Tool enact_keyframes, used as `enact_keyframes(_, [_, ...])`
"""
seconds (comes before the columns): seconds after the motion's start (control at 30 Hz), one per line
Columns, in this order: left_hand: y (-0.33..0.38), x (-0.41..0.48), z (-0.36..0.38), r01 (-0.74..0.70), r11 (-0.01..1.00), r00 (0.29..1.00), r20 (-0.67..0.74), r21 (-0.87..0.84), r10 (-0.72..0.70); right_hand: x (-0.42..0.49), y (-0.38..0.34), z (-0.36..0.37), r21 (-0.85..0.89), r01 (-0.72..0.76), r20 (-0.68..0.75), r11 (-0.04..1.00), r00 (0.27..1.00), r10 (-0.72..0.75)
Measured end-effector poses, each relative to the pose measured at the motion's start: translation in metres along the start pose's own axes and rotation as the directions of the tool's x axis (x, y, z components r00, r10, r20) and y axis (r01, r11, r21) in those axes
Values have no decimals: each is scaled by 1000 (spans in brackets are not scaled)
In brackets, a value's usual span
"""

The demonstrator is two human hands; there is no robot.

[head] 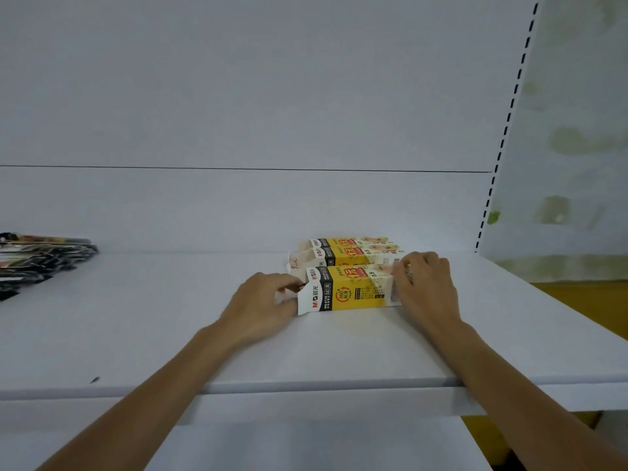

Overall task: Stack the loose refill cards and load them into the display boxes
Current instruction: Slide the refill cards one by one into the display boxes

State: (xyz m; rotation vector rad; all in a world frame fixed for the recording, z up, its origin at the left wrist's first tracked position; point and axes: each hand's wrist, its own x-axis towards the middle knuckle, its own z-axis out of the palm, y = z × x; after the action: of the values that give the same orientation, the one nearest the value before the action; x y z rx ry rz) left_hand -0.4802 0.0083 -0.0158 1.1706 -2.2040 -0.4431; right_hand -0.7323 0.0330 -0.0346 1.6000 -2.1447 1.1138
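Note:
Three yellow, white and black display boxes lie on their sides on the white shelf (170,334), one behind another. My hands hold the nearest box (353,291) by its two ends. My left hand (261,305) pinches the open white flap at its left end, where something dark shows at the mouth. My right hand (423,287) grips the right end. The second box (350,255) and third box (350,242) lie just behind, against the back panel. A pile of loose refill cards (40,258) in dark packaging sits at the far left of the shelf.
The shelf's front edge (306,385) runs across below my forearms. A white back panel (238,113) rises behind the boxes. A slotted upright (506,130) stands at the right, with a stained wall beyond. A small dark scrap (95,379) lies near the front edge at left.

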Motion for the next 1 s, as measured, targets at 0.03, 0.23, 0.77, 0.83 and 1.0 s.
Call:
enact_keyframes(0.03, [4,3,3,-10,998,997,79,-58,15,-1,-1,-1,-29,18,0,999,1000,-18])
enact_keyframes(0.23, [-7,11,9,87,984,960,-252,-153,-124,-2,-7,-8,28,-39,-10,999,999,40])
enact_keyframes(0.77, [0,7,9,19,999,996,-91,46,-15,-4,-15,-17,41,57,28,998,998,-58])
enact_keyframes(0.83, [-1,5,0,4,997,997,-80,83,3,-5,-20,-21,67,129,3,989,992,-130])
enact_keyframes(1.0, [-15,-2,-38,-32,975,998,-41,219,42,-4,-66,-27,142,281,51,949,956,-290])
